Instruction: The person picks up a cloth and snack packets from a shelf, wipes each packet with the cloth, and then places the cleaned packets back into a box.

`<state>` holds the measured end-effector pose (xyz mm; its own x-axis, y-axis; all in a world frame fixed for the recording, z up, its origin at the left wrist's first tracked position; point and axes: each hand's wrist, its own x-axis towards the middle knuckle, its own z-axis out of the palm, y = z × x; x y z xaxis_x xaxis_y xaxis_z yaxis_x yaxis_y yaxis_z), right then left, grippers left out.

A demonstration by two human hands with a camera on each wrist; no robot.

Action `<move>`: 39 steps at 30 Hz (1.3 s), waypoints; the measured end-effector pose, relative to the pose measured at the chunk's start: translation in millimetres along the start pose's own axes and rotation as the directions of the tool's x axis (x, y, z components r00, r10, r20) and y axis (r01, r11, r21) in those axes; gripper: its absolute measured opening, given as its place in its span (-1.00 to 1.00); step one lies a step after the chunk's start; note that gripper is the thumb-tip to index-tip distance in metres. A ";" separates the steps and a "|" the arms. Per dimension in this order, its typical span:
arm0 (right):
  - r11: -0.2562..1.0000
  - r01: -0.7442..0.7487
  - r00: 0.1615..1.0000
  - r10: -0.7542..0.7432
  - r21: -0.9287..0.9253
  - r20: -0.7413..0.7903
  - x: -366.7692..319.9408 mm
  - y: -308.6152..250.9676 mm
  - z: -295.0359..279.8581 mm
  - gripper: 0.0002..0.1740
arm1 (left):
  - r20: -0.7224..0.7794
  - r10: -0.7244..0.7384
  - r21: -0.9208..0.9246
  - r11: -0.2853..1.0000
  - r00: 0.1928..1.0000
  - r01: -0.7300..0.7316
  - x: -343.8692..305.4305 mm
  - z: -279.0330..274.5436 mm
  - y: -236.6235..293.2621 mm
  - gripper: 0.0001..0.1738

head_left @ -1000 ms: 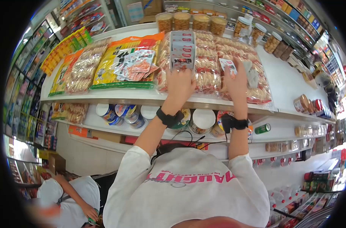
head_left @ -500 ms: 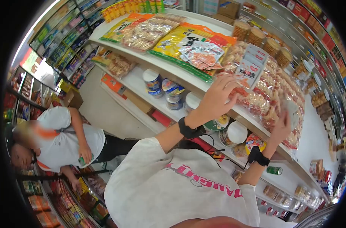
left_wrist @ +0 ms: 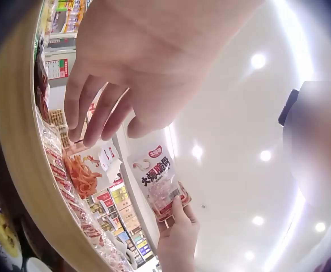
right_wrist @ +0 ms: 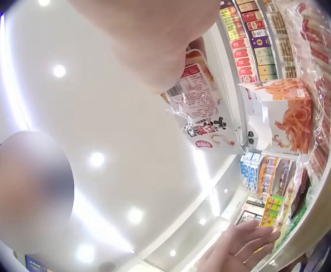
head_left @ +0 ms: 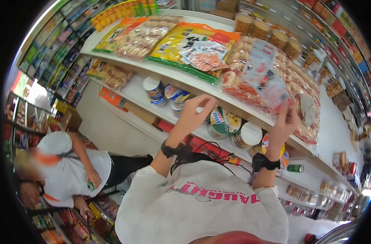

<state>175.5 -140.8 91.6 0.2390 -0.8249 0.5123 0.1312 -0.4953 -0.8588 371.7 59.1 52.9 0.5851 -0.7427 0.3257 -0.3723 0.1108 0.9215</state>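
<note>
My right hand [head_left: 286,122] pinches a white snack packet [left_wrist: 154,178] by its bottom end, thumb across the front, over the shelf's front edge. Red and black print shows on its face in the left wrist view; the right wrist view shows its small-print side. Behind it an open white carton [right_wrist: 279,116] printed with orange strips stands on clear bags of round crackers [head_left: 293,87]. My left hand [head_left: 195,116], fingers loosely bent, holds nothing and hangs in front of the shelf edge, left of the carton. Several similar packets [head_left: 205,55] lie on a yellow bag [head_left: 163,51].
A crumpled grey cloth-like thing [head_left: 306,109] rests on the cracker bags at right. Jars of biscuits [head_left: 278,40] line the back. Cup noodles [head_left: 224,122] stand on the shelf below. Another person [head_left: 85,162] holding a green can is at left.
The head view has turned, bringing the other person further into sight. My left hand has drawn back from the carton. My right hand has moved in from the grey thing, the packet now facing up.
</note>
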 end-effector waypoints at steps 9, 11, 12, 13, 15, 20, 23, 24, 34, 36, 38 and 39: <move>0.961 -0.157 0.984 0.132 0.227 0.121 -21.1 6.2 18.9 -0.75 | -0.030 -0.050 0.007 0.999 0.998 0.050 -0.6 -16.4 -0.7 -0.77; 0.989 0.051 0.974 -0.018 0.141 -0.228 -2.3 4.1 -6.5 -0.68 | -0.074 -0.057 -0.006 0.998 0.996 0.057 7.1 -25.4 -18.0 -0.77; 0.990 0.119 0.917 -0.081 0.073 -0.391 7.4 -11.2 -15.3 -0.67 | -0.112 -0.068 -0.014 0.998 0.991 0.067 13.4 -30.1 -26.8 -0.78; 0.978 0.203 0.888 -0.207 -0.053 -0.410 13.2 -14.0 -24.0 -0.67 | -0.136 -0.071 -0.038 0.997 0.988 0.067 19.3 -31.0 -32.7 -0.78; 0.888 0.356 0.799 -0.451 -0.292 -0.397 28.0 -14.0 -38.6 -0.67 | -0.197 -0.077 -0.081 0.995 0.977 0.062 33.4 -35.0 -45.1 -0.78; 0.610 0.426 0.902 -0.228 -0.668 0.367 35.3 64.8 -65.3 -0.63 | -0.267 -0.033 0.026 0.999 0.963 0.042 67.8 -38.0 -71.6 -0.73; 0.765 0.365 0.922 -0.218 -0.531 0.320 23.7 49.4 -42.0 -0.69 | -0.294 -0.021 0.043 0.998 0.955 0.035 78.8 -47.4 -86.2 -0.72; 0.808 0.355 0.926 -0.235 -0.470 0.295 15.2 31.2 -33.0 -0.70 | -0.308 -0.026 0.011 0.999 0.951 0.031 78.4 -48.3 -91.1 -0.73; 0.973 0.198 0.748 -0.225 0.114 0.624 -19.0 -14.4 147.8 -0.39 | -0.339 -0.140 -0.172 0.981 0.930 0.085 5.3 -53.3 -63.4 -0.74; 0.954 0.292 0.750 -0.269 0.063 0.605 -5.7 10.3 185.4 -0.19 | -0.369 -0.169 -0.193 0.976 0.914 0.103 -11.7 -61.7 -64.9 -0.73; 0.895 0.440 0.765 -0.333 -0.070 0.552 6.9 39.4 222.3 0.05 | -0.383 -0.183 -0.155 0.979 0.906 0.132 -26.3 -71.9 -65.3 -0.73; 0.857 0.479 0.764 -0.299 -0.191 0.572 10.1 45.7 235.0 0.15 | -0.392 -0.192 -0.136 0.979 0.900 0.149 -34.7 -77.3 -64.4 -0.74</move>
<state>410.0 -107.8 55.1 0.6936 -0.3258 0.6424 0.0433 -0.8714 -0.4887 431.1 128.8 -1.4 0.8804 -0.4302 0.1996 -0.1796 0.0871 0.9799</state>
